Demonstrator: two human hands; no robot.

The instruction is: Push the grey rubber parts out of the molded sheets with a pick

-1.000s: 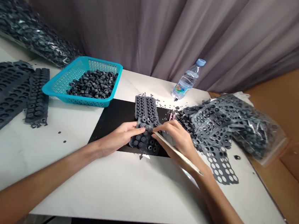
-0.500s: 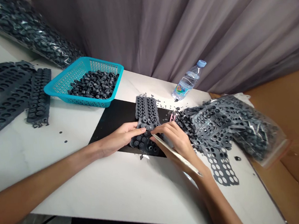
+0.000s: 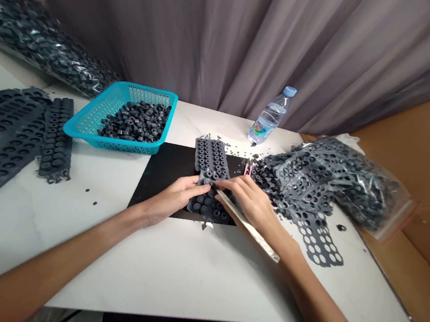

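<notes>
A dark grey rubber sheet of moulded round parts (image 3: 211, 156) lies on the black mat (image 3: 158, 174), its near portion bent or folded over. My left hand (image 3: 182, 194) grips this sheet at its left edge, thumb on top and the fingers partly hidden. From the right, my right hand (image 3: 250, 198) pinches a long, slim, pale tool (image 3: 251, 231). The tool slants down toward my wrist, and its working end is hidden at my fingertips, close to my left thumb. Pink-handled snips (image 3: 248, 166) lie just beyond my right hand.
A turquoise basket (image 3: 121, 146) of loose black rubber parts stands at back left, beside more sheets (image 3: 1, 137) and a full plastic bag (image 3: 54, 55). Right are punched-out sheets (image 3: 309, 176), another bag (image 3: 376, 195) and a water bottle (image 3: 270, 117). Small dark scraps dot the white table (image 3: 134, 272).
My right hand has turned slightly, and the pale tool's rear end has swung left and down. My left hand and the sheet stay practically in place.
</notes>
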